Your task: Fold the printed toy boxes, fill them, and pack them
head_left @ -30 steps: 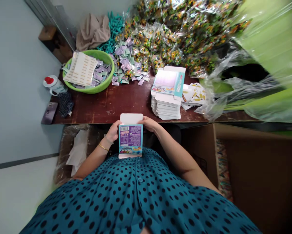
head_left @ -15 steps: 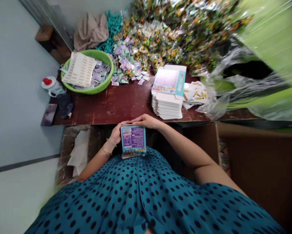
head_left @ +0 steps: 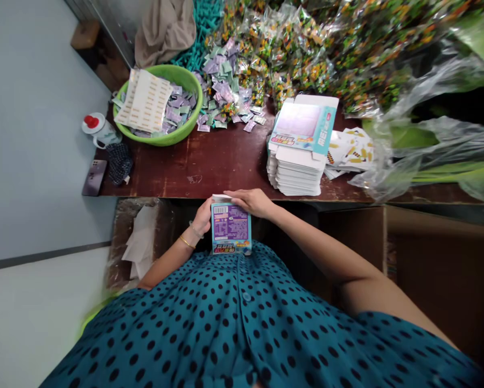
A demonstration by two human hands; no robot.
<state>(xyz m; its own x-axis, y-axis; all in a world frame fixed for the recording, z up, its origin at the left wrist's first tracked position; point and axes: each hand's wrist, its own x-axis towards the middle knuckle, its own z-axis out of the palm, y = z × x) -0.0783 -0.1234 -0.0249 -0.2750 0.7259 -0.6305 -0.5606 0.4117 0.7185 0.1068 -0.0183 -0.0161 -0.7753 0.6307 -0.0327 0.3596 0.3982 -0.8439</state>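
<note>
Box [head_left: 231,228]: small printed carton, upright against the person's belly, below the table [head_left: 225,167] edge.
Left hand [head_left: 203,215]: grips the box's left side; fingers mostly hidden behind it.
Right hand [head_left: 253,201]: lies flat, pressing the top flap.
Stack [head_left: 300,167]: flat cartons, glossy.
Basin [head_left: 161,105]: green, round, plastic.
</note>
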